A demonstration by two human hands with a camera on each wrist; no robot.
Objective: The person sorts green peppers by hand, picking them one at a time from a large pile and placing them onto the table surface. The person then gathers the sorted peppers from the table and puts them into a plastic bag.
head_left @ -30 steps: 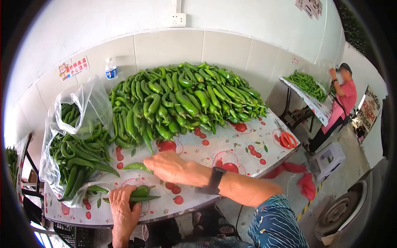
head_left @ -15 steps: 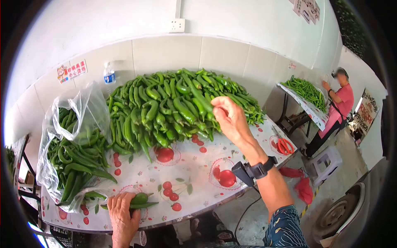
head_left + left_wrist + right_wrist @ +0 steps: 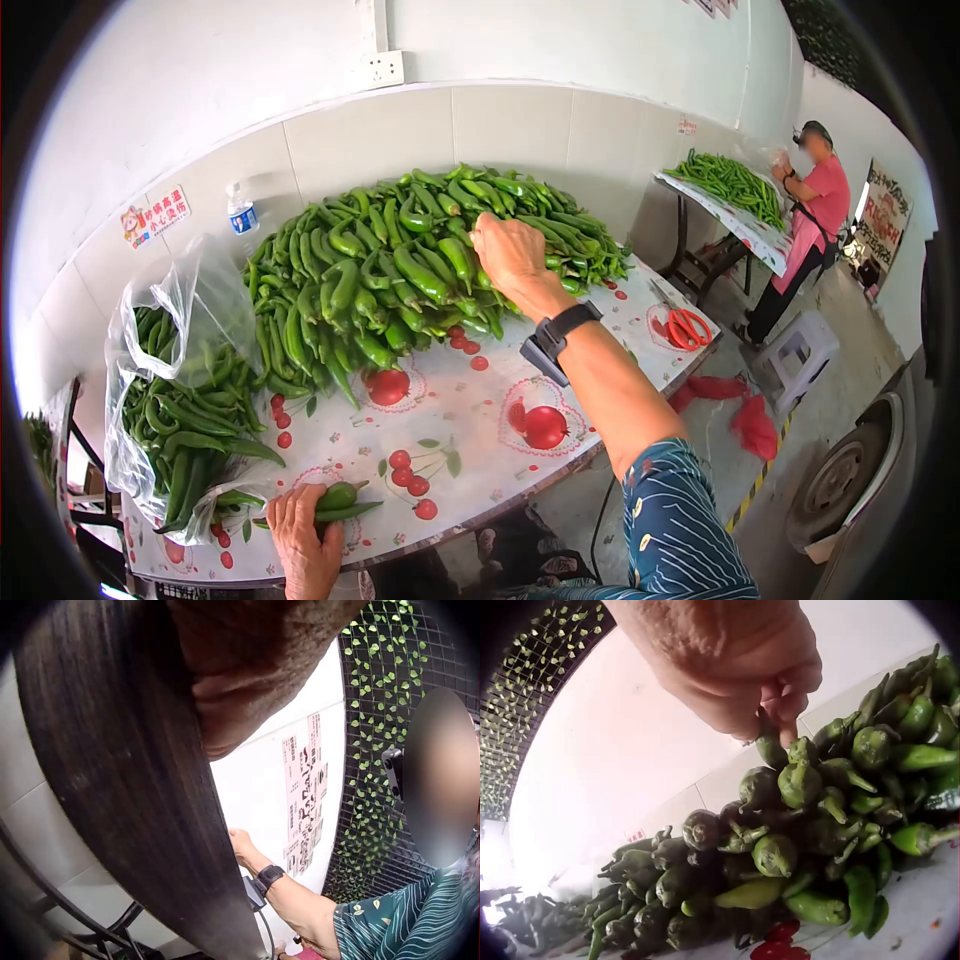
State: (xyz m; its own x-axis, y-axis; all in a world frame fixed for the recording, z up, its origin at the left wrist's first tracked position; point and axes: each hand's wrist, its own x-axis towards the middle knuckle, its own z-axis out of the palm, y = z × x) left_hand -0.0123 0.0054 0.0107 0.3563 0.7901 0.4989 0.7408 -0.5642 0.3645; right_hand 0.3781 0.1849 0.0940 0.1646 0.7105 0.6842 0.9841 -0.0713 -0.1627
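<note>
On the floral-covered table (image 3: 470, 440) rises a large heap of green chili peppers (image 3: 380, 275). My right hand (image 3: 515, 260) is over the heap's upper right side, pinching the end of one green chili pepper (image 3: 771, 746); the rest of that pepper lies hidden among the others. At the near table edge, my left hand (image 3: 303, 540) curls over a couple of green chili peppers (image 3: 345, 503), whose stem ends stick out to its right. Left of the heap, a clear plastic bag (image 3: 205, 270) holds darker, thinner green peppers (image 3: 195, 415).
Red-handled scissors (image 3: 688, 328) lie at the table's right end. A water bottle (image 3: 241, 212) stands behind the heap by the wall. Beyond, a person in a pink top (image 3: 826, 195) stands at another pepper-covered table (image 3: 745, 235). A pale stool (image 3: 795, 355) is on the floor.
My right hand has picked up a pepper from beside the left hand, carried it up and right, and laid it onto the heap. My left hand has stayed at the near edge.
</note>
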